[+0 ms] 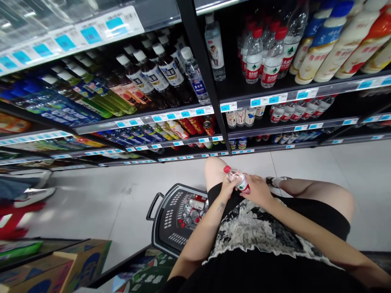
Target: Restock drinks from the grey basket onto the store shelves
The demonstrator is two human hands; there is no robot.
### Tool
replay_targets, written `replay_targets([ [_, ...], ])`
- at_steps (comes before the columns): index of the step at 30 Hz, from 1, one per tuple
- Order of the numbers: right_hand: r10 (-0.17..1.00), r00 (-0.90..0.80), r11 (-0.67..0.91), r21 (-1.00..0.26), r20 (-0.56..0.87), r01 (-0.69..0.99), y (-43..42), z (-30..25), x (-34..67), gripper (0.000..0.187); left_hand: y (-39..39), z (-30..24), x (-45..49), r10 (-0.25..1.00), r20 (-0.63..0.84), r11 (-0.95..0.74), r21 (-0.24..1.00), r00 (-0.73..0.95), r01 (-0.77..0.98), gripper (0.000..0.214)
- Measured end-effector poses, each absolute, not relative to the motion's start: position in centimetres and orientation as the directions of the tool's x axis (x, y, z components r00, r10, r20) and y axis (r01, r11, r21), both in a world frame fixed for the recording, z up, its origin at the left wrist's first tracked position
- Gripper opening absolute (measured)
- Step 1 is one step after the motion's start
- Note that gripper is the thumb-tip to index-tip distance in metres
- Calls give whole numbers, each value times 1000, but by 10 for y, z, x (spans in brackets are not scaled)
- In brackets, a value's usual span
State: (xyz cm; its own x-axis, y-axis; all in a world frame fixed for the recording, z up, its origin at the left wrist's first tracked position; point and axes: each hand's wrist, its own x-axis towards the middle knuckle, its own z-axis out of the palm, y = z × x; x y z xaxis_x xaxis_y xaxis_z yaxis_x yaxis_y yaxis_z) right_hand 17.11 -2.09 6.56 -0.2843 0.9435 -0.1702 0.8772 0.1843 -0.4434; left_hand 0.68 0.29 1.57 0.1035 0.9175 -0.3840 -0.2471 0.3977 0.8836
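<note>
Both my hands hold one small water bottle (238, 179) with a red cap and red label, above my lap. My left hand (228, 188) wraps the bottle's left side from below. My right hand (255, 189) closes around its base end. A dark grey shopping basket (167, 219) with a raised handle stands on the floor below and to the left of my hands, with several red-capped bottles lying inside. My knees and black shorts lie under the hands.
Black store shelves (214, 108) full of bottled drinks and blue price tags run across the top. Matching red-label water bottles (263, 59) stand on the upper right shelf. Cardboard boxes (73, 264) sit at lower left. Pale tiled floor (116, 195) lies between.
</note>
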Motion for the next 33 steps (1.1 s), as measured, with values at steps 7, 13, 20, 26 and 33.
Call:
replay_targets([
  [7,926,-182,11,-457,-330,889,-20,55,175,46,-4,16,3,962,-151,138,988,226,75,53],
  [13,957,-31,-138,-544,-290,828,-14,36,210,49,44,28,-27,990,-79,142,643,-119,753,56],
  [20,985,91,-166,-649,-148,743,9,22,260,55,104,32,-55,893,-269,439,346,-360,829,61],
  [26,945,321,-140,-805,66,576,85,73,285,69,109,27,-59,958,-212,256,338,-192,906,39],
  [33,703,484,294,-833,520,469,208,179,254,81,103,14,-76,959,-124,280,554,-255,784,20],
])
